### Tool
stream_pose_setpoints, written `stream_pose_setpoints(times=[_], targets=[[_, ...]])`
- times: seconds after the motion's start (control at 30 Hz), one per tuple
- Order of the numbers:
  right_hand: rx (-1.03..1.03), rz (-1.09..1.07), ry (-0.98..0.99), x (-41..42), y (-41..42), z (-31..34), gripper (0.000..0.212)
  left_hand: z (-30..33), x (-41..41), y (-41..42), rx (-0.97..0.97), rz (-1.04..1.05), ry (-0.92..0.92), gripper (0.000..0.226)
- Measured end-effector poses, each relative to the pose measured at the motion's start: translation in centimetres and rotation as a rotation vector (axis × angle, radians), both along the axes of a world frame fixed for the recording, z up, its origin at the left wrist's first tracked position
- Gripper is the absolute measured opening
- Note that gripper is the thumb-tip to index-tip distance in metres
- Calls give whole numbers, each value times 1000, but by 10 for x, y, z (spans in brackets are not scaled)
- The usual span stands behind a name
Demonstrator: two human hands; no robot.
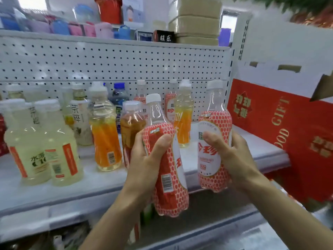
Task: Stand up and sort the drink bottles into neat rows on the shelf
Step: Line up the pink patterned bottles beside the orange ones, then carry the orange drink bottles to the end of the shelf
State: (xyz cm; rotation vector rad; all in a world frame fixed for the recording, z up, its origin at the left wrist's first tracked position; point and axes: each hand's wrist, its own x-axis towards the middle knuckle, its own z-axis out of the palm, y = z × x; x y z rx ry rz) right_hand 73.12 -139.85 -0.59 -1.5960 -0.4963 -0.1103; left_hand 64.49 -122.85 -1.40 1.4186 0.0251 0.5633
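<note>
left hand (144,159) gripping red bottle (171,177), right hand (232,156) gripping another red bottle (214,150)

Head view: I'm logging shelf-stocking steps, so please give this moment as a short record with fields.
left hand: left hand grips a red-patterned bottle, white cap up, held in front of the shelf edge
right hand: right hand grips a second red-patterned bottle, upright, near the shelf's front edge
shelf: white shelf with pegboard back
standing bottles: two pale yellow bottles at left; orange bottles mid-shelf; more red-patterned ones behind
right side: red gift box
</note>
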Motion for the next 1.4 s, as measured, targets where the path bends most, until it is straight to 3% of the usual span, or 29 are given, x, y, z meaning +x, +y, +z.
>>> stream_pose_setpoints(times=[0.17,0.43,0.7,0.77,0.83,0.9,1.03,1.13,1.2,1.33,1.4], targets=[[94,-43,-13,62,-10,3,50,7,24,-17,22,106,-32,52],[54,-58,-8,142,8,-17,56,11,63,-15,72,196,-43,45],[-114,-85,64,208,33,-23,70,4,94,-6,98,259,-54,60],[-121,-205,-26,206,42,-29,69,1,100,-5,102,268,-60,62],[-35,-337,-314,187,53,-28,67,-4,106,-2,115,294,-71,74],[50,-278,-520,166,68,-22,70,-7,112,1,129,326,-78,84],[-126,-62,-302,162,95,-12,95,-11,125,4,162,376,-87,89],[-172,44,-109,167,96,-10,78,-14,134,5,163,374,-106,86],[-160,68,-121,167,88,-12,64,-15,144,6,164,370,-106,83],[-98,53,-164,154,59,-14,72,-18,179,9,251,429,-90,80],[-82,25,-161,144,43,-16,66,-18,201,9,288,445,-65,82]])
